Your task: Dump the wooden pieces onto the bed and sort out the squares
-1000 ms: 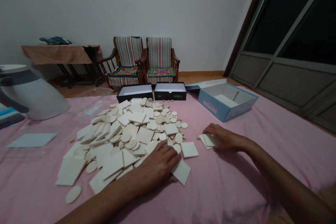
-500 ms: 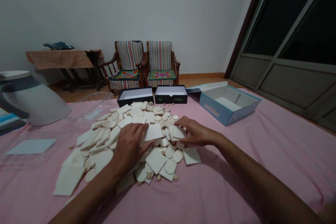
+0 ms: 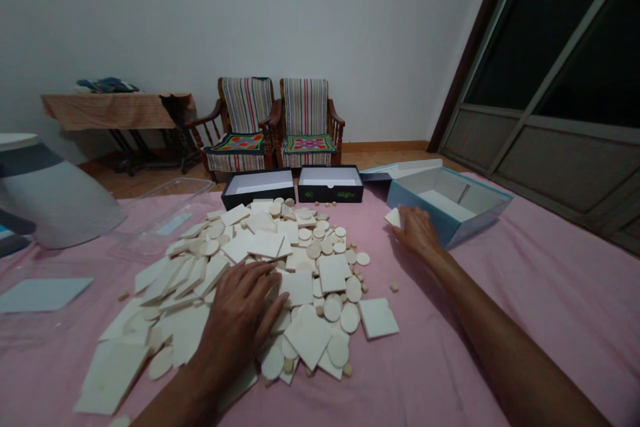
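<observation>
A broad heap of pale, wood-like square tiles [image 3: 309,335] and round discs [image 3: 333,307] lies on a pink cloth [image 3: 430,373]. My left hand [image 3: 245,303] rests on the heap, palm down, fingers stretched over the tiles and thumb apart; nothing shows in its grip. To the right, beside the blue box [image 3: 425,218], my right hand [image 3: 417,230] is closed on a small stack of pale square tiles [image 3: 393,217]; only a corner shows past the fingers. Small pale cubes [image 3: 395,287] are scattered around the heap's right side.
Two black trays [image 3: 260,199] [image 3: 330,195] with white insides stand behind the heap. At the left are a grey-white jug [image 3: 60,197] and clear plastic covers [image 3: 167,207]. Two striped armchairs [image 3: 245,107] [image 3: 306,107] stand by the wall.
My right hand has moved from the heap rightward to the blue box, carrying square tiles. My left hand has loosened its fingers and stays on the heap. The view has shifted slightly.
</observation>
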The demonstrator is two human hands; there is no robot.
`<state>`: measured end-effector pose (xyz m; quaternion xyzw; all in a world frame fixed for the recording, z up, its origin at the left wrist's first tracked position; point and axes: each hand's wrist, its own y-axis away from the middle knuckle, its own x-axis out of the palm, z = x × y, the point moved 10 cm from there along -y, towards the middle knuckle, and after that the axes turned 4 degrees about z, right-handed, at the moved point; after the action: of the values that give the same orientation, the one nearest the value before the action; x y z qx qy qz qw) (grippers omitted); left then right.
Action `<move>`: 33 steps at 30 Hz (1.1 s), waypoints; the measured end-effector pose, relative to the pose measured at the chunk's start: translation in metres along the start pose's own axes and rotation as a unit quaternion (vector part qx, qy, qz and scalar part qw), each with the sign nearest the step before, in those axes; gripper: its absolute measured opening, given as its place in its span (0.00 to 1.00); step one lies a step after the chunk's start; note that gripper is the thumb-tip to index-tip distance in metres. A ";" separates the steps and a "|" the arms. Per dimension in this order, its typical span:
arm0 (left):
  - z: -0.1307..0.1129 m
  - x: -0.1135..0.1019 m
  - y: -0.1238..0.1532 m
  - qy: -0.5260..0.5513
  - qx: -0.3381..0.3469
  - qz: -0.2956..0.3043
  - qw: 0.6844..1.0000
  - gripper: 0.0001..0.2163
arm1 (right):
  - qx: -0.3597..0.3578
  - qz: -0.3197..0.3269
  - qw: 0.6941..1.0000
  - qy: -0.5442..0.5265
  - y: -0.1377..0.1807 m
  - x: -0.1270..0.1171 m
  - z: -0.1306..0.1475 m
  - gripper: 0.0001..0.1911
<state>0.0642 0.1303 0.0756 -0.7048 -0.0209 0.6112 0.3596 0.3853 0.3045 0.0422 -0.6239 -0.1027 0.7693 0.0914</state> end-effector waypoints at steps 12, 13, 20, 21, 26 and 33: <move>0.000 -0.002 -0.002 0.020 -0.002 -0.002 1.000 0.08 | -0.215 0.270 0.920 -0.188 0.050 0.039 0.117 0.28; 0.000 -0.002 -0.002 0.021 -0.002 -0.001 1.000 0.08 | -0.213 0.275 0.918 -0.189 0.052 0.039 0.119 0.27; 0.003 0.005 0.001 0.040 -0.012 0.014 0.999 0.09 | -0.170 0.236 0.929 -0.230 0.056 0.043 0.124 0.15; 0.004 0.005 0.001 0.044 -0.013 0.014 0.999 0.09 | -0.179 0.222 0.928 -0.241 0.057 0.042 0.127 0.16; 0.004 0.003 0.001 0.056 -0.020 0.012 0.998 0.09 | -0.227 0.193 0.906 -0.300 0.065 0.023 0.138 0.22; 0.004 0.005 0.000 0.058 -0.024 0.021 0.998 0.09 | -0.388 0.279 0.854 -0.205 0.108 0.000 0.168 0.34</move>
<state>0.0616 0.1342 0.0715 -0.7474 0.0001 0.5763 0.3305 0.2191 0.1929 0.0460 -0.4391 -0.2308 0.7707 -0.3999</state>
